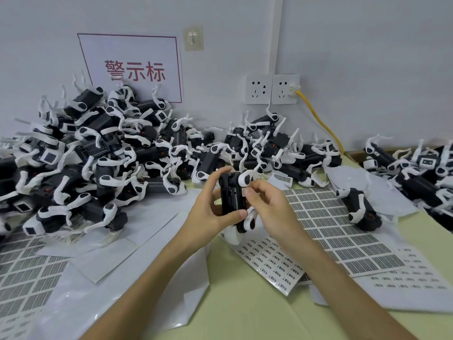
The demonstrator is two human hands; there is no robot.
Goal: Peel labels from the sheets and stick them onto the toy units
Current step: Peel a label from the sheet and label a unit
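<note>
My left hand (210, 209) grips a black-and-white toy unit (232, 195) above the table, fingers over its top and thumb under its body. My right hand (267, 204) pinches a small label (244, 192) against the unit's right side with thumb and forefinger. Under the hands lie label sheets: a sheet of grey rectangular labels (331, 231) and a sheet of small printed labels (272, 263). Another grey label sheet (27, 273) lies at the lower left.
A large heap of toy units (98, 155) fills the left back of the table, a smaller heap (277, 146) sits by the wall, more units (421, 173) lie at the right. One unit (360, 209) lies alone on white paper. A yellow cable (321, 119) hangs from the wall sockets.
</note>
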